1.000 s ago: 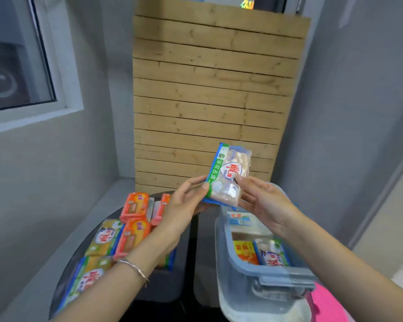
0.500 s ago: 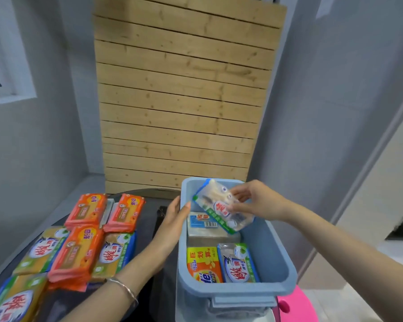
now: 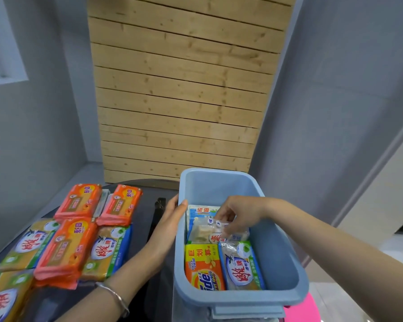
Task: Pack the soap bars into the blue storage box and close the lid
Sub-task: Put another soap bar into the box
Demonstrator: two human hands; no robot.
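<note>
- Head view, lowest edge first: your left wrist wears a silver bracelet (image 3: 116, 296). A pink object (image 3: 300, 310) shows in the bottom right corner, beside the box's near end.
- The blue storage box (image 3: 286, 252) fills the lower right of the frame. Its top is uncovered and a clip (image 3: 247, 311) sits on its near rim.
- At the near end of the box floor, two packed bars lie side by side. A yellow-orange bar (image 3: 204, 268) is on the left, and a blue-edged bar (image 3: 241, 268) touches it on the right.
- Just beyond them, your right hand (image 3: 240, 212) reaches in from the right and pinches the clear-wrapped soap bar (image 3: 205, 233) near its right end with curled fingertips.
- That bar lies across the middle of the box, over a blue-and-white bar (image 3: 201, 211) whose far edge peeks out. Whether it rests on that bar or hangs just above it, you cannot tell.
- Your left hand (image 3: 170, 224) lies flat against the box's left outer wall, fingers straight and together, thumb up at the rim.
- At lower left, on the dark table (image 3: 147, 228), the unpacked bars lie in touching rows: orange packs (image 3: 79, 201) and green-and-yellow packs (image 3: 30, 245).
- Farthest off, a wooden slat panel (image 3: 179, 89) stands at top centre between grey walls. A white window frame (image 3: 5, 66) sits in the upper left.
</note>
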